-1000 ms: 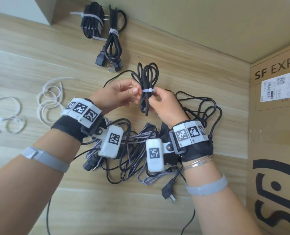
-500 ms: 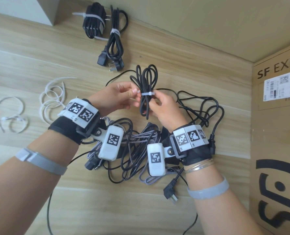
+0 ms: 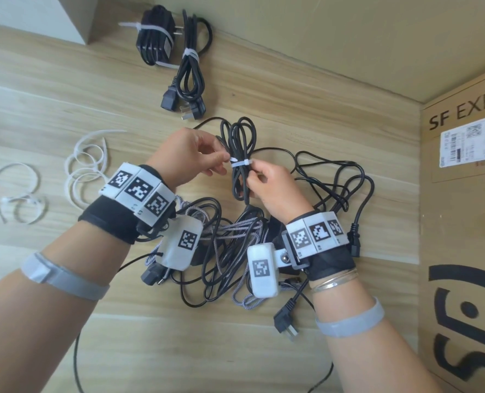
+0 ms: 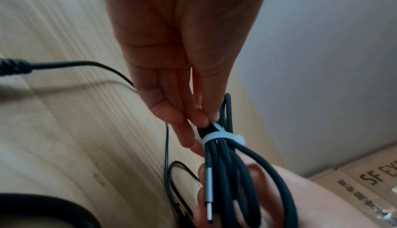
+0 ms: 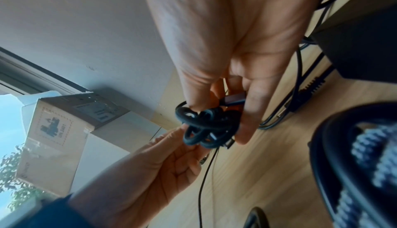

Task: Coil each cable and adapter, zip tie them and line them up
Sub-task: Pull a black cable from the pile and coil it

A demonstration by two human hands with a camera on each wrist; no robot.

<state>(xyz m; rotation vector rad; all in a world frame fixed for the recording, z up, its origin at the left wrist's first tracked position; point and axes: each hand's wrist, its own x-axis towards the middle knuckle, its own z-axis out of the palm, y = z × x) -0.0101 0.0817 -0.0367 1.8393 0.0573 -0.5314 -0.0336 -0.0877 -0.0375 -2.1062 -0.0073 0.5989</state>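
Wood-grain bench (image 3: 65, 80): two black zip-tied bundles (image 3: 179, 52) lined at 12 o'clock; a third black coiled cable (image 3: 240, 143), centre, is gripped by right hand (image 3: 275, 188), its white zip tie (image 3: 240, 162) pinched by left hand (image 3: 184, 157); tangled black and braided cables (image 3: 221, 251) at 6 o'clock remain.

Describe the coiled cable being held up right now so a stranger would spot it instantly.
Above the tangled pile of cables mid-floor, both hands meet. Between the left hand and right hand hangs a thin black cable bundle; unlike the two tied bundles by the wall, it is lifted, with a white zip tie at its waist.
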